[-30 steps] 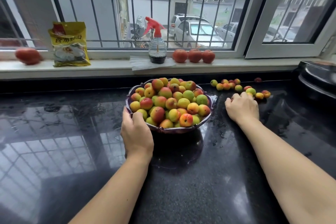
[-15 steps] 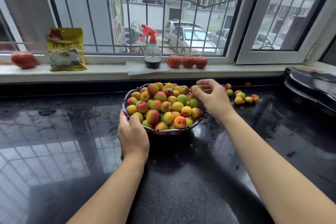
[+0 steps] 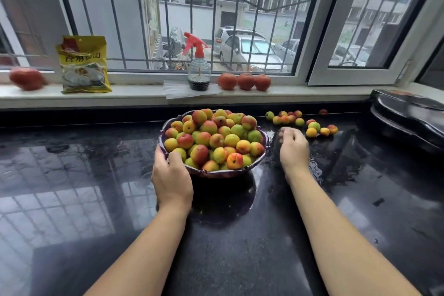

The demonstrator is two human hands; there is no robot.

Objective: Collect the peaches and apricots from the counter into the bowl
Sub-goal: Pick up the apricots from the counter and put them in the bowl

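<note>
A dark purple bowl (image 3: pixel 260 160) stands on the black counter, heaped with yellow, green and red apricots and peaches. My left hand (image 3: pixel 171 175) grips its near-left rim, thumb over the edge. My right hand (image 3: pixel 293 149) hovers just right of the bowl with loosely curled fingers and nothing in it. Several loose fruits (image 3: pixel 300 122) lie on the counter behind and to the right of that hand, one of them, a small red fruit (image 3: pixel 323 112), apart near the back wall.
The windowsill holds a red-capped spray bottle (image 3: pixel 198 67), three tomatoes (image 3: pixel 245 81), a yellow packet (image 3: pixel 84 65) and another tomato (image 3: pixel 27 78) at far left. A black appliance (image 3: pixel 408 115) sits at the right. The wet counter (image 3: pixel 96 175) is glossy.
My right hand went from the loose fruits to above the bowl's right edge, then moved back out to the right of the bowl. My left hand stayed on the rim.
</note>
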